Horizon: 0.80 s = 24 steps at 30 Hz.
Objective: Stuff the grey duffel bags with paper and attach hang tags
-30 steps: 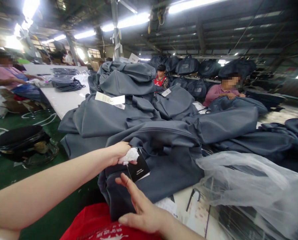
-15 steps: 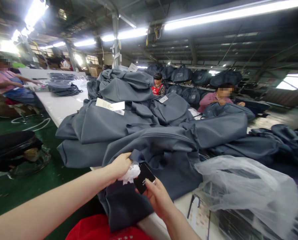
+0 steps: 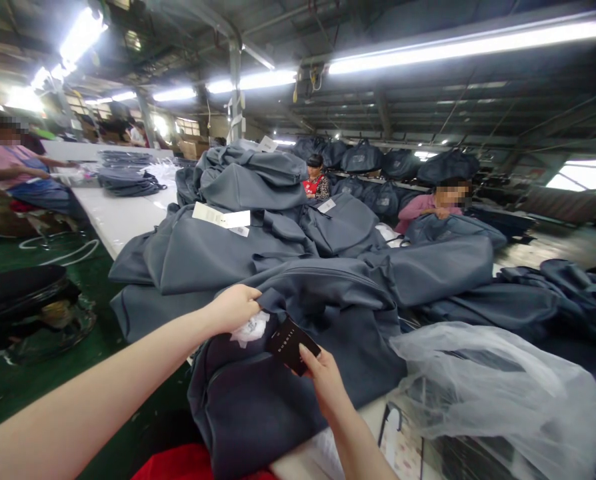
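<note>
While the left hand pinches a crumpled white paper wad and the right hand grips a stiff, light black card hangtag by its edge, both sit atop the soft, limp grey fabric bag.

**Grey Cloth, Black Tag, White Paper**

We see slate-grey bags heaped across a white table, all one plain colour with no pattern. The hang tag is black with small pale lettering. The crumpled paper beside it is white. White labels lie on the grey pile. To our right a clear, milky plastic bag shows. The floor is dark green. Our own garment at the bottom edge is bright red. One person at the far left wears pink; another person across the table wears a dusky pink top. Dark navy bags line the back.
</note>
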### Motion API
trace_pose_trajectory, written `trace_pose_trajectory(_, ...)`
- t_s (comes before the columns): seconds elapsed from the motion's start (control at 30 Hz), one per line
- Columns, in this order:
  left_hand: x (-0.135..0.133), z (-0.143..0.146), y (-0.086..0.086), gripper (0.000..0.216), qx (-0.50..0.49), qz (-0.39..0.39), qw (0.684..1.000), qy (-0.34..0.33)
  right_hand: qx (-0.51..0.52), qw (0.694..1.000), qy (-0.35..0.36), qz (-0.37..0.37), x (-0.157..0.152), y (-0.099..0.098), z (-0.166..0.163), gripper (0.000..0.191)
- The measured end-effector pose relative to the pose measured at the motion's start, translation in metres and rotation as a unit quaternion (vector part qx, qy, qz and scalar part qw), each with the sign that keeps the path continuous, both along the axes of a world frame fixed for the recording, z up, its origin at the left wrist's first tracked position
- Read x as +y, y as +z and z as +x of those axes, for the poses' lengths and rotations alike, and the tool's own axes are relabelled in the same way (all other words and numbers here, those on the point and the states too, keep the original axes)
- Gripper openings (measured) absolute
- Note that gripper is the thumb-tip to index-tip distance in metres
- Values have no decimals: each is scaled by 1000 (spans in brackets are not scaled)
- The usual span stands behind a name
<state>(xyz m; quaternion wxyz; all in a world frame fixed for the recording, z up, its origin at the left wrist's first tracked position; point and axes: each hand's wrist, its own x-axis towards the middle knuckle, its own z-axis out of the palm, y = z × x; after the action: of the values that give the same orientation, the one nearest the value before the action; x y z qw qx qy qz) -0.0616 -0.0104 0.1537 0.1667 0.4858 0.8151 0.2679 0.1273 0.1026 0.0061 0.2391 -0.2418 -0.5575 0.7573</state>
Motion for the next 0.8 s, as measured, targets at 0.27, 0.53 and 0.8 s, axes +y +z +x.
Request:
trace_pose_trajectory(0.27, 10, -12, -1, 25, 16, -2, 1000, -12, -11, 986, 109, -123, -28, -13, 6, 45)
trace_pose_trajectory(0.53, -26, -9, 5, 29, 23, 26, 999, 23, -44, 987, 139, -73, -40, -11, 1, 49)
trace_pose_trajectory(0.8, -175, -45, -52, 50, -160, 43, 920, 354, -132, 990, 50, 14, 3, -17, 44, 61)
